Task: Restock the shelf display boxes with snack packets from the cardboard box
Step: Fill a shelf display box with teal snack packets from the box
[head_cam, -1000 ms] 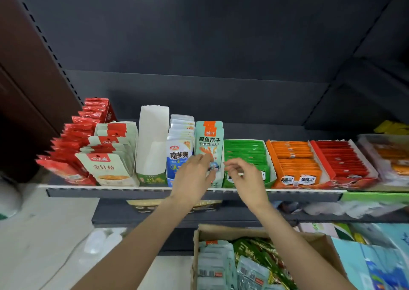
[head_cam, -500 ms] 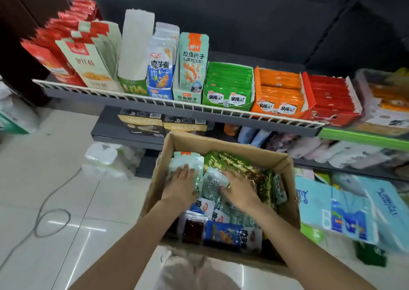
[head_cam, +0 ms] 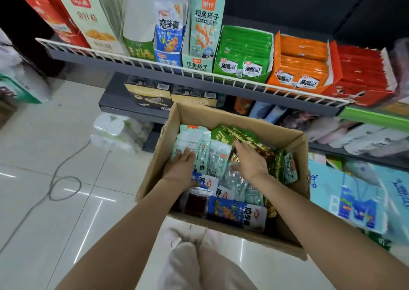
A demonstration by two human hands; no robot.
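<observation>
**Both hands down in the box**

Grip was loose on both sides: the left hand (head_cam: 180, 168) lay flat, fingers straight, on the pale green packets (head_cam: 192, 141); the right hand (head_cam: 250, 159) rested open on green packets (head_cam: 234, 134) in the cardboard box (head_cam: 221, 115). Picking seemed underway; next, fingers would need to close round a stack and lift it to the shelf (head_cam: 155, 68).

Brown cardboard box (head_cam: 223, 115) holds mint-green packets (head_cam: 192, 139) and seemingly green-gold ones (head_cam: 254, 143); orange display box (head_cam: 301, 68) above.

Bare forearms, no sleeves; pale cream trousers (head_cam: 199, 267), light socks (head_cam: 174, 237)
</observation>
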